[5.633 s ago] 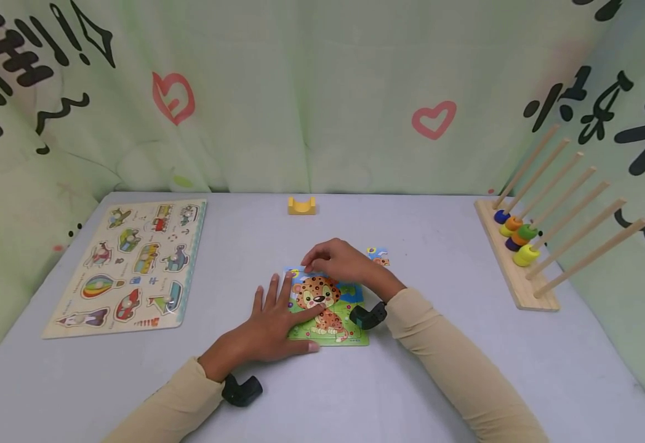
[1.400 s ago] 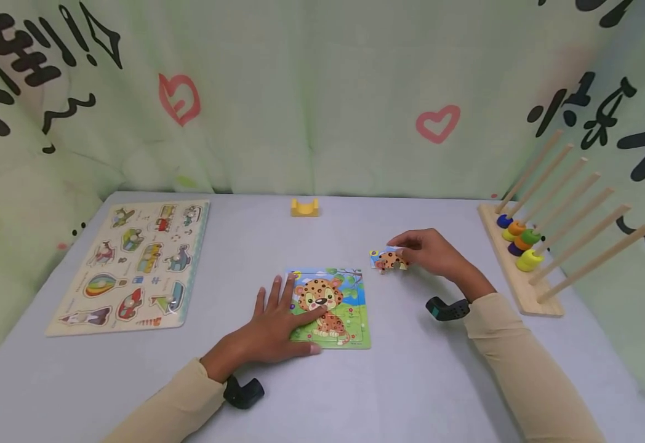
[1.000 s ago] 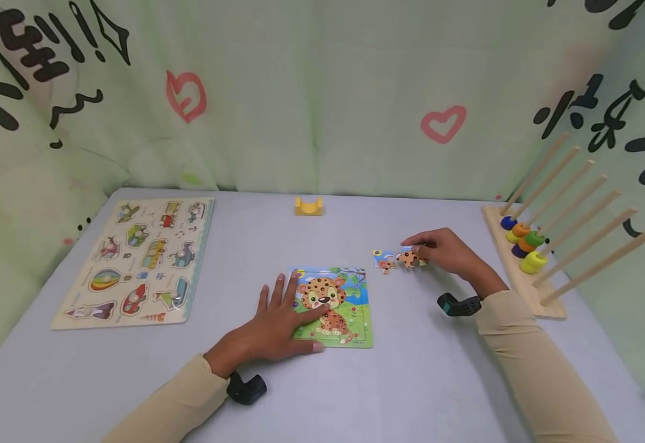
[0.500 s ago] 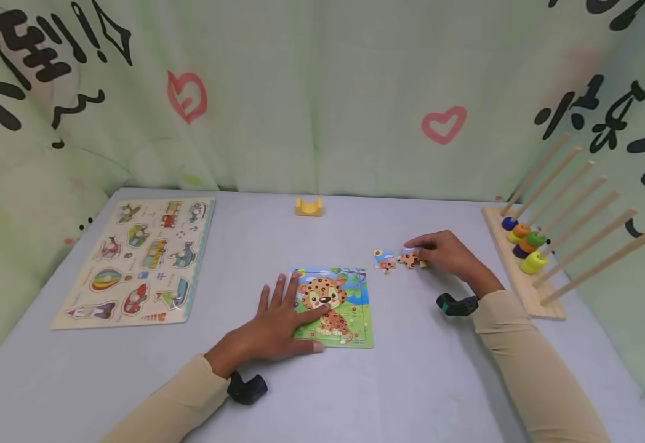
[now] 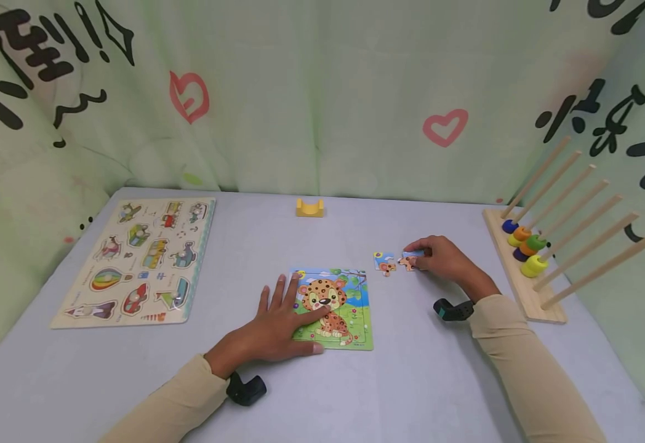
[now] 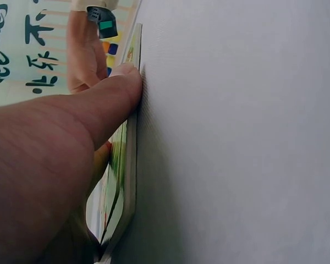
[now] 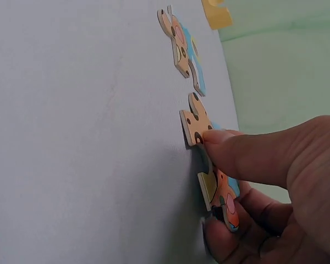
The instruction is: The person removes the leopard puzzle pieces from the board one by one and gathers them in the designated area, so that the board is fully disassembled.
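Nearest, the left hand (image 5: 272,329) lies spread over the leopard puzzle (image 5: 336,301), its thumb along the near edge. Farther off, the right hand (image 5: 441,258) pinches a spotted piece (image 7: 195,124) between thumb and fingers — a 2nd piece (image 5: 384,263) lies just beside, apart. Well to the right stands a rack (image 5: 527,289) with 7 rods; beyond — a yellow block (image 5: 309,210), then a curtain (image 5: 311,92) with 2 hearts.

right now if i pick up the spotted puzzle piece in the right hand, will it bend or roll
The puzzle piece will probably stay stiff, since its cut edge shows a board-like thickness. It is likely light, being small enough for the right hand to pinch. Being flat, it should slide rather than roll if pushed.
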`<state>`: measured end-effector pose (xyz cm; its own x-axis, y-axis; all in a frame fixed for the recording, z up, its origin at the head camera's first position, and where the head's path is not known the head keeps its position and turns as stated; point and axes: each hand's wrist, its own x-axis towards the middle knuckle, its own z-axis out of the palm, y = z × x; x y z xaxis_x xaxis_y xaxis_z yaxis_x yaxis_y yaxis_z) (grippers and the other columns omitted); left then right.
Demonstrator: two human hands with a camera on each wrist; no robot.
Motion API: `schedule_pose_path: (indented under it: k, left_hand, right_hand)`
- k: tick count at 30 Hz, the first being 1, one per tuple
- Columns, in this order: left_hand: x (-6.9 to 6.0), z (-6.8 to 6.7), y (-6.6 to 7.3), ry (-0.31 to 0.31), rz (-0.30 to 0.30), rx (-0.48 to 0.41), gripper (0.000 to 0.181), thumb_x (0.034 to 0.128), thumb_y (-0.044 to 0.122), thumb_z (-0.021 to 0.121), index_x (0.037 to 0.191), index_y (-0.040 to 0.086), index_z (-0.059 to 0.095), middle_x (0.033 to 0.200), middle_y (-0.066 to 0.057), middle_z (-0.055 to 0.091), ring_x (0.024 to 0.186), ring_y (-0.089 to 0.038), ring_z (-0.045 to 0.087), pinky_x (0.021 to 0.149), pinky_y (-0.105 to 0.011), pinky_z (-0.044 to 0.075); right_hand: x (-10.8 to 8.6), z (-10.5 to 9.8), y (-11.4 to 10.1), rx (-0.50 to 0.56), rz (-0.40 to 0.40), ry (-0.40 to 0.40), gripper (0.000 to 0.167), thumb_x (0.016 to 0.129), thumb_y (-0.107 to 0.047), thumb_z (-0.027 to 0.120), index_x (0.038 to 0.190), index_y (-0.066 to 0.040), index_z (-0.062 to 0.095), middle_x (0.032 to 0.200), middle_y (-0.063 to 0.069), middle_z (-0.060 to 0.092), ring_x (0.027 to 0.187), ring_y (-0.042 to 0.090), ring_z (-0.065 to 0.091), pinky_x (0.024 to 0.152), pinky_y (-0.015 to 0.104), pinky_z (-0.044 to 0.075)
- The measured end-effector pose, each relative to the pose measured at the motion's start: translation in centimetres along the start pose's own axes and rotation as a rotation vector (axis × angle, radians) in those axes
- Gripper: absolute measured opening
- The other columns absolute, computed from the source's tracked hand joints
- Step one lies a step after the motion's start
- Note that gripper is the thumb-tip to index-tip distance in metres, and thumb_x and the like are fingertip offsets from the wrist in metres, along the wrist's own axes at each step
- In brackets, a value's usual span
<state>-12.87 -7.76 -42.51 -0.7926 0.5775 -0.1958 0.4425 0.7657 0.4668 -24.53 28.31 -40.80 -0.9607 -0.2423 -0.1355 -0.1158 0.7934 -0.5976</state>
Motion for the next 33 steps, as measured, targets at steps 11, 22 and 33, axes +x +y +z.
schedule_pose_path:
  k: [11,22,33]
  left_hand:
    - [0.1,-0.2,0.1,-0.006,0.002,-0.011,0.066,0.0879,0.057,0.062,0.147,0.034,0.044,0.158,-0.024,-0.011,0.142,-0.044,-0.017,0.107,-0.065,-0.007]
    - [0.0,-0.1,0.1,0.005,0.009,-0.015,0.067,0.0875,0.056,0.064,0.148,0.034,0.043,0.159,-0.023,-0.009,0.143,-0.04,-0.019,0.107,-0.065,-0.006]
    - [0.2,-0.1,0.2,0.046,0.134,-0.001,0.068,0.0888,0.051,0.066,0.147,0.024,0.044,0.161,-0.02,0.001,0.144,-0.038,-0.016,0.111,-0.059,-0.003]
  right_hand:
    - [-0.3,0.2,0.2,-0.011,0.065,0.013,0.026,0.092,-0.007,0.064,0.116,0.001,0.067,0.111,0.017,0.058,0.093,0.029,0.045,0.074,0.038,0.04]
    - [-0.4,0.0,-0.2,-0.019,0.064,0.075,0.026,0.093,-0.008,0.063,0.117,0.001,0.065,0.112,0.019,0.059,0.088,0.027,0.05,0.07,0.036,0.043]
    - [-0.6,-0.2,-2.8,0.01,0.005,0.139,0.026,0.098,-0.016,0.059,0.118,0.0,0.065,0.108,0.016,0.063,0.096,0.029,0.052,0.071,0.035,0.045]
